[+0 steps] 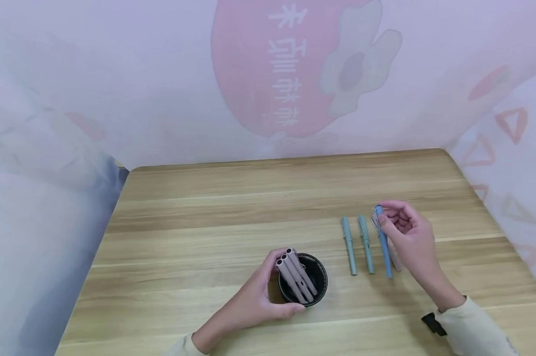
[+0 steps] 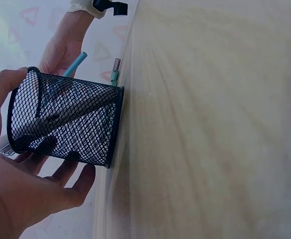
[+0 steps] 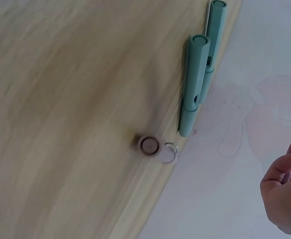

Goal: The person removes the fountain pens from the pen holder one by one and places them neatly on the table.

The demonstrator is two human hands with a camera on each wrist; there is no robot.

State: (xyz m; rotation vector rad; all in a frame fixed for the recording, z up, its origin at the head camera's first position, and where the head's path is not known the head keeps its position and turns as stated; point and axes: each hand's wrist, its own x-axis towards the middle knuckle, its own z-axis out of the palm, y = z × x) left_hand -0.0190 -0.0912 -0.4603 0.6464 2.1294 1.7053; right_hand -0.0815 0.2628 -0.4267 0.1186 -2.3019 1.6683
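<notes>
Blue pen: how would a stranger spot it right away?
On the wooden table, look right of the black mesh cup, past two green pens lying side by side. The blue pen is in the right grip; unlike those green neighbours, it is blue and held.

A black mesh pen holder is standing upright in the left hand's grip, three taupe pens leaning inside. The right hand is pinching a tilted blue pen near its clip end. Two green pens are lying roughly parallel between holder and blue pen.
</notes>
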